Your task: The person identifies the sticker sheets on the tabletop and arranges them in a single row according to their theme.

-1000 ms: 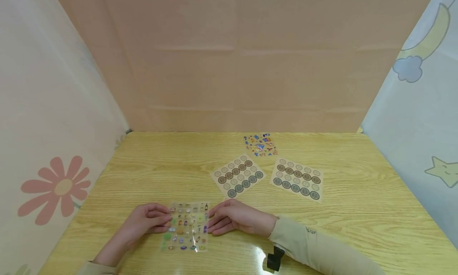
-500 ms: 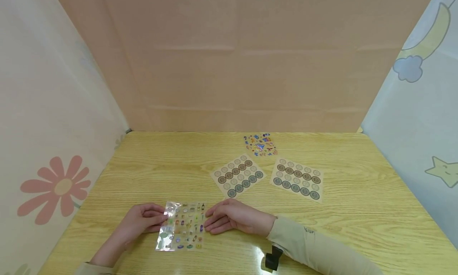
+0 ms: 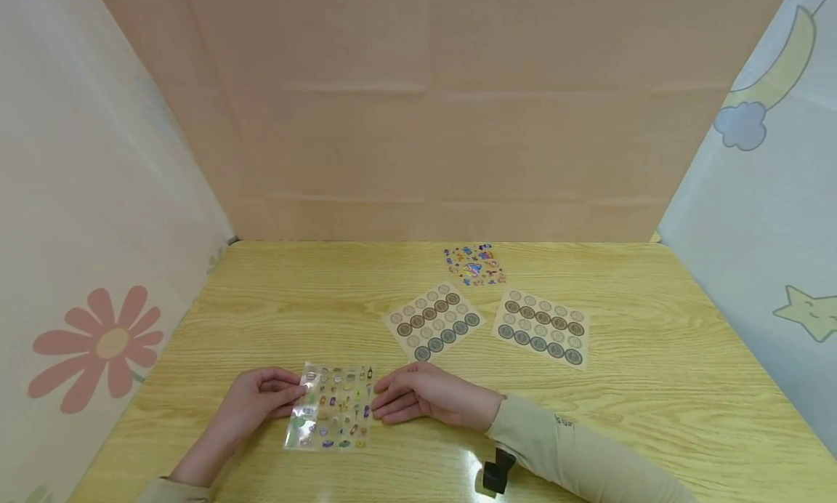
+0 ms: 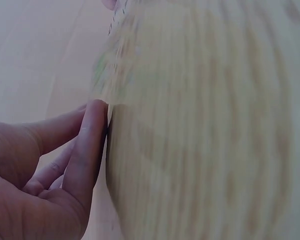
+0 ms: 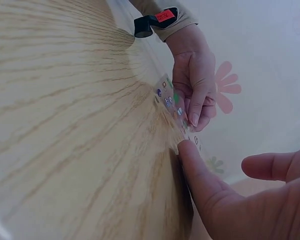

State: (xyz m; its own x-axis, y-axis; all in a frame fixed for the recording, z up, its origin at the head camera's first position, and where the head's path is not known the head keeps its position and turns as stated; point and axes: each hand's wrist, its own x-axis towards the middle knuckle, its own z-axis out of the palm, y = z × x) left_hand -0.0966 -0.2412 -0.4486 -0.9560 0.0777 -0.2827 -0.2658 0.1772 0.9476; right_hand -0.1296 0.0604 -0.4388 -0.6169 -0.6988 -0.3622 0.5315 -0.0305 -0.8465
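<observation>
A clear sticker sheet (image 3: 330, 408), printed with small coloured pictures including bottles, lies near the front left of the table. My left hand (image 3: 258, 401) pinches its left edge, the thumb over the sheet; the right wrist view shows this hand (image 5: 195, 85) from the other side. At the sheet's right edge, my right hand (image 3: 431, 397) rests with its fingers fairly straight. In the right wrist view one fingertip of the right hand (image 5: 250, 200) meets the sheet's edge, while another digit stands apart. The left wrist view shows the sheet (image 4: 107, 65) edge-on and blurred.
Two beige sheets of round coin-like stickers (image 3: 434, 323) (image 3: 541, 328) lie beyond the right hand. Farther back is a clear sheet with blue and orange stickers (image 3: 474, 265). Printed cloth walls stand left and right, a plain brown one behind the wooden table (image 3: 654, 401).
The clear sticker sheet has shifted a little left, then slightly away from me. Both hands have moved slightly left with it. The other sheets lie as before.
</observation>
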